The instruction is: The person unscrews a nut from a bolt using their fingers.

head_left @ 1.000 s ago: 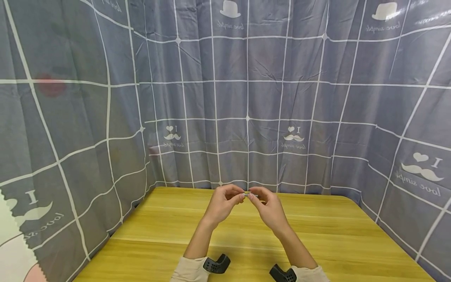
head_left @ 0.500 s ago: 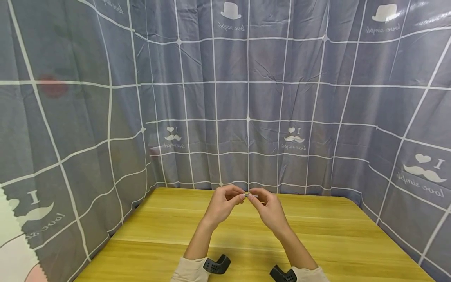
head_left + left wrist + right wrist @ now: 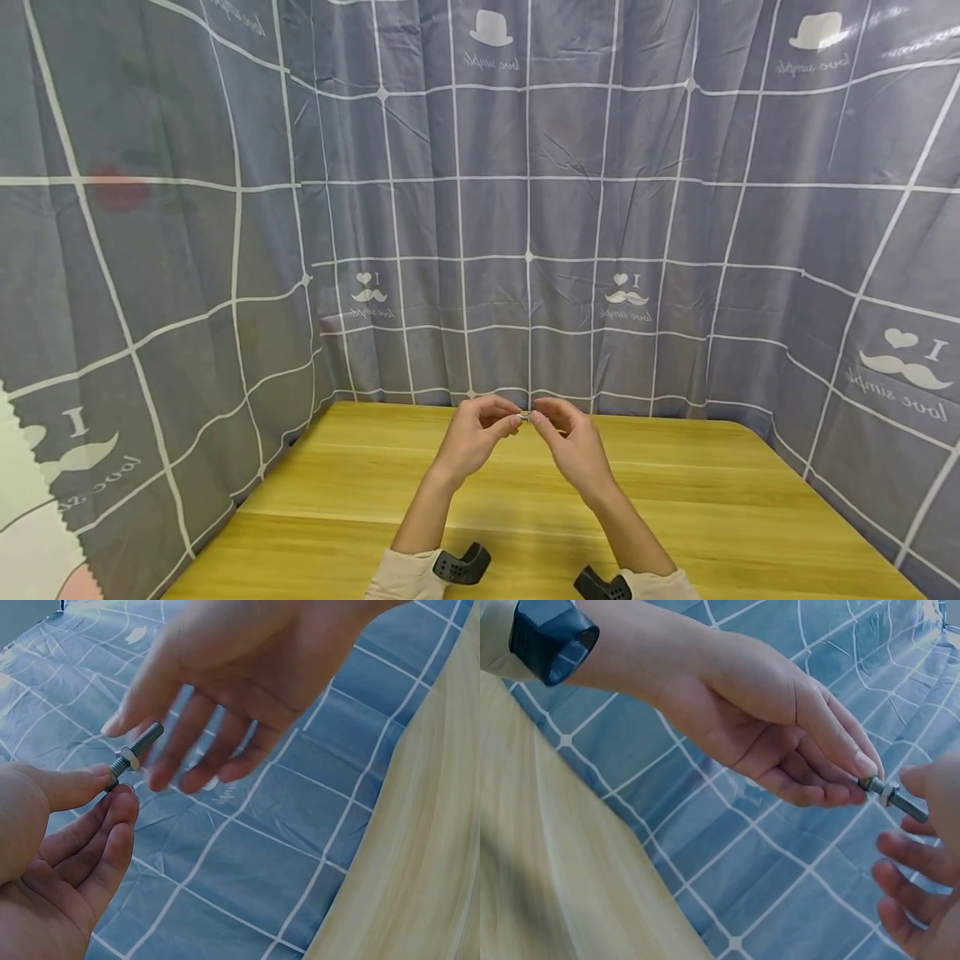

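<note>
Above the table's far edge: both hands were raised clear of the table (image 3: 360,475), meeting near the middle of that edge in front of the curtain (image 3: 645,217).
Bolt: a small threaded bolt (image 3: 133,754) with a nut (image 3: 128,757) on its shank was held in the air between the two hands, touching nothing else.
Left hand: the left hand (image 3: 472,437) pinched one end of the bolt between thumb and fingertip, the other fingers loosely curled below.
Right hand: the right hand (image 3: 573,446) had its fingers fairly wide and only lightly bent; thumb and forefinger tip were at the nut, and whether they actually gripped it could not be told.
Long axis: the bolt lay roughly level, running from one hand to the other along the far edge; its free threaded end pointed toward the right hand.
Nut position: the nut sat close to the left fingertips, with bare thread beyond it.
Doing it well: judging by the hold, the left pinch should have kept the bolt steady and level while the right fingertips turned only the nut, square to the thread so it did not bind.
Risk: a loose pinch could have let the bolt drop onto the table.
</note>
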### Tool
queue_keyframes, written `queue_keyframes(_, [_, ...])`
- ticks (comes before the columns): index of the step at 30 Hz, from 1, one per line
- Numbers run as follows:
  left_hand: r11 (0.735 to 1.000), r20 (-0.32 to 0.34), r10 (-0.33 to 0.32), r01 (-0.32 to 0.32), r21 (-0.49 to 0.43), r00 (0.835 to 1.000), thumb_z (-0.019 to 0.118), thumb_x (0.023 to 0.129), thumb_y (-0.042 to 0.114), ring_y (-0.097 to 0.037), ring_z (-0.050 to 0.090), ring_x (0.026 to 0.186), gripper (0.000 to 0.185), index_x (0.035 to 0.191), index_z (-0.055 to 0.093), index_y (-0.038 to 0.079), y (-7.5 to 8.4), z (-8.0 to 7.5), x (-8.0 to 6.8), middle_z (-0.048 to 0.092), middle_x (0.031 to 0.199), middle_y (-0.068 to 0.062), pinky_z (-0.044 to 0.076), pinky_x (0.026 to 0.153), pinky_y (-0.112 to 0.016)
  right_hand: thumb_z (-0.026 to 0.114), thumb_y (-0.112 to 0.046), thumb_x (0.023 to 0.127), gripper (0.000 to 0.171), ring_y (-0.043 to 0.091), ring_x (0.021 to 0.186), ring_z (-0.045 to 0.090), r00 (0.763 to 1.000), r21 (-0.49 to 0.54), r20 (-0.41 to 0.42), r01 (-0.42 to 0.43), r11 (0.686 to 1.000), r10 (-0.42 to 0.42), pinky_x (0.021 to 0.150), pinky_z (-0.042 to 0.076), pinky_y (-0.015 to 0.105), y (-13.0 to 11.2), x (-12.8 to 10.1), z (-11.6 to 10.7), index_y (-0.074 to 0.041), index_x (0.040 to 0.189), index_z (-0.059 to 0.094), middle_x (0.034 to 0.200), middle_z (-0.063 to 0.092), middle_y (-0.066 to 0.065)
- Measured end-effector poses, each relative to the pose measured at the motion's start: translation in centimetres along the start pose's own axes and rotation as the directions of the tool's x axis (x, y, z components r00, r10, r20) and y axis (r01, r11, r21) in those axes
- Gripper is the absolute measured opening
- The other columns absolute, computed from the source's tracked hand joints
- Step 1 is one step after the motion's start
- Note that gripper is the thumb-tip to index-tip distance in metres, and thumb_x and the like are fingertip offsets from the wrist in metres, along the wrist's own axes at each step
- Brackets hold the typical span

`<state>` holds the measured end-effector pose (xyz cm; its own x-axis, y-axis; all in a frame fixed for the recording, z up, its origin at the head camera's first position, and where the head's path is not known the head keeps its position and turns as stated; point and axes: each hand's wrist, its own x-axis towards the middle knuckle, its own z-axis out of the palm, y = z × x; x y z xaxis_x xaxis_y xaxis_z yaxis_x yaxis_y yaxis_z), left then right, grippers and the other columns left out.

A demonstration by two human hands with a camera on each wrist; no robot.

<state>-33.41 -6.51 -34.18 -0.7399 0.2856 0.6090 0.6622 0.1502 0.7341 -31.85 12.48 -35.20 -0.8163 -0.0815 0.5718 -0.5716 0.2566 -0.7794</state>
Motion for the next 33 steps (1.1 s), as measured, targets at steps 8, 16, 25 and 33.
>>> queue_keyframes(8, [1.0, -0.002, -0.006, 0.006, 0.0, 1.0, 0.069, 0.101, 0.009, -0.021, 0.069, 0.086, 0.01, 0.105, 0.077, 0.004, -0.22, 0.05, -0.08, 0.075, 0.095, -0.006, 0.057, 0.081, -0.032, 0.068, -0.016, 0.102, 0.017, 0.023, 0.101, 0.069, 0.999, -0.005, 0.028, 0.019, 1.0, -0.019, 0.09, 0.056, 0.045, 0.2, -0.15, 0.11, -0.007, 0.116, 0.074, 0.111, 0.073, 0.004])
queue_keyframes(16, [1.0, -0.003, 0.004, -0.004, 0.005, 1.0, 0.069, 0.101, 0.009, -0.02, 0.07, 0.085, 0.01, 0.105, 0.076, 0.003, 0.03, -0.02, -0.05, 0.076, 0.096, -0.009, 0.058, 0.081, -0.033, 0.069, -0.022, 0.103, 0.022, 0.022, 0.101, 0.068, 1.0, -0.005, 0.003, -0.021, 1.0, 0.021, 0.091, 0.055, 0.047, 0.02, 0.01, 0.08, -0.007, 0.117, 0.075, 0.108, 0.073, 0.004])
queue_keyframes(25, [1.0, -0.001, -0.012, 0.012, 0.007, 1.0, 0.069, 0.101, 0.009, -0.02, 0.07, 0.087, 0.01, 0.106, 0.076, 0.004, 0.2, -0.02, -0.02, 0.076, 0.097, -0.008, 0.058, 0.081, -0.034, 0.074, -0.008, 0.097, 0.03, 0.029, 0.109, 0.068, 0.996, 0.034, 0.041, 0.077, 0.996, -0.078, 0.093, 0.055, 0.047, -0.01, 0.07, 0.03, -0.008, 0.127, 0.068, 0.12, 0.069, 0.009])
queue_keyframes(33, [1.0, 0.002, -0.004, 0.004, -0.005, 1.0, 0.069, 0.1, 0.008, -0.024, 0.071, 0.087, 0.009, 0.105, 0.076, 0.004, 0.07, 0.04, -0.06, 0.076, 0.097, -0.01, 0.058, 0.081, -0.034, 0.065, -0.025, 0.105, 0.022, 0.021, 0.099, 0.067, 1.0, -0.04, 0.011, -0.004, 0.999, 0.005, 0.088, 0.054, 0.043, 0.21, -0.09, 0.07, -0.009, 0.117, 0.074, 0.106, 0.073, 0.003])
